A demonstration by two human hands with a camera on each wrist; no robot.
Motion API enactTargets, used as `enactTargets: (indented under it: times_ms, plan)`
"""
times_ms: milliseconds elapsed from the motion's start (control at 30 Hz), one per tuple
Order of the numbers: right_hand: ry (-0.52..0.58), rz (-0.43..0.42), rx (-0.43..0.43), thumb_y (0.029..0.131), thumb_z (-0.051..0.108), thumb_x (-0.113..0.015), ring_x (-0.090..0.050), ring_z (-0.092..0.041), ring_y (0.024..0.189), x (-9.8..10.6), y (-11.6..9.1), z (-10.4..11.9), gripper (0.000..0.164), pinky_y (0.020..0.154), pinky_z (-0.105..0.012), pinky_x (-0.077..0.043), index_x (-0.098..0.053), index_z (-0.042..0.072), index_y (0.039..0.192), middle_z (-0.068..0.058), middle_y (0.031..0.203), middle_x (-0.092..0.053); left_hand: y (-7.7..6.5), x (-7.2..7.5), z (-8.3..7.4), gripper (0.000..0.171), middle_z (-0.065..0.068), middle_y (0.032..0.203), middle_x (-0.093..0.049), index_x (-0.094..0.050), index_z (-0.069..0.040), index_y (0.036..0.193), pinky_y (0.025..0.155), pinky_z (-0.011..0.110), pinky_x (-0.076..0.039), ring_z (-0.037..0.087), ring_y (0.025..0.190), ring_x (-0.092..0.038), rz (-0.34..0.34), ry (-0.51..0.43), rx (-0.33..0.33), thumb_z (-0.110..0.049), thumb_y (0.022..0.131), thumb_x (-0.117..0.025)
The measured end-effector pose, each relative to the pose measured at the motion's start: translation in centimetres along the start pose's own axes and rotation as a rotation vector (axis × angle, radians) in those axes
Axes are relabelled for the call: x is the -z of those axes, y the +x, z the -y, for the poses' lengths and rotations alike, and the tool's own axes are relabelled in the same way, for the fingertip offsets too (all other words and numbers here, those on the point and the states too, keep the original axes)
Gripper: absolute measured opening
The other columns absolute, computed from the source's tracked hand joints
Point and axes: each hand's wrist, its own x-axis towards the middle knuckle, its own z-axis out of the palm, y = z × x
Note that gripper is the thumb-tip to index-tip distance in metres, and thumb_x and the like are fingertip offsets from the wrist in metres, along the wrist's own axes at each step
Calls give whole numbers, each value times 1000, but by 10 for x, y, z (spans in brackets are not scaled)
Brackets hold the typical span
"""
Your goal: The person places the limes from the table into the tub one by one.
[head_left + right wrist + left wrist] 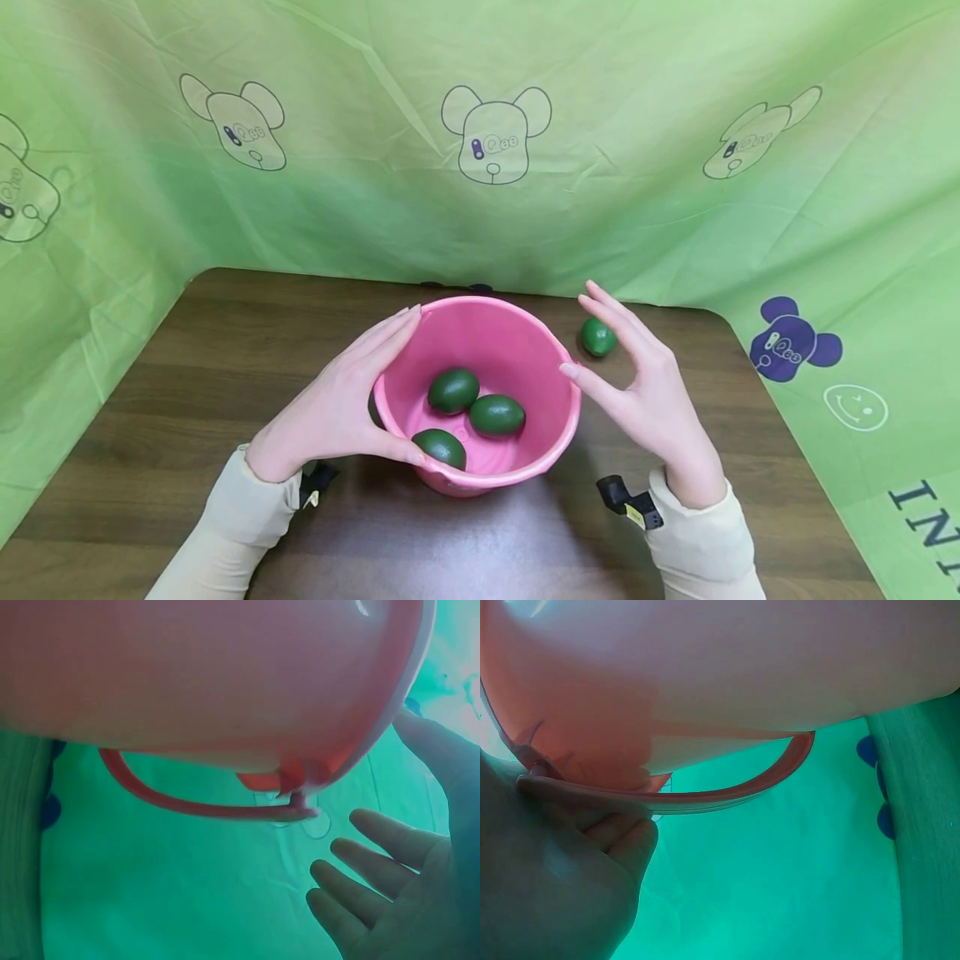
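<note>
A pink plastic bucket (487, 325) stands mid-table, its opening facing the head camera. Inside lie three smooth, dark green oval fruits (497, 416), avocado-like. My left hand (337, 408) holds the bucket's left side, thumb on the near rim and fingers along the far left rim. In the left wrist view, its fingers lie by the end of the curved handle (780, 769). On the right, my right hand (656, 392) is spread, thumb tip right at the rim and the other fingers standing off the bucket, as the right wrist view shows.
Another green fruit (598, 337) lies on the wooden table (247, 350) behind the bucket's right side, near my right fingers. A green cloth (360, 208) with mouse-head prints hangs behind and on both sides. Small black cameras (630, 504) sit at my cuffs.
</note>
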Motion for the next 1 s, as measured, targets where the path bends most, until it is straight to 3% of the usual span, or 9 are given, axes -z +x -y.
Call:
enactTargets:
  times_ms: [633, 1000]
  plan:
    - [-10, -8, -143, 87, 11, -83, -35, -15, 145, 2, 0, -25, 78, 114, -27, -29, -47, 29, 154, 10, 158, -39, 0, 0, -1, 137, -6, 168, -16, -20, -19, 164, 118, 49, -28, 16, 152, -15, 0, 0, -2, -72, 58, -88]
    - [5, -22, -181, 90, 13, -80, -35, -13, 145, 1, 1, -36, 76, 112, -22, -33, -45, 27, 155, 12, 159, -38, 0, -1, -1, 138, -3, 168, -18, -22, -17, 164, 119, 47, -26, 16, 152, -15, -8, 16, -14, -73, 57, -88]
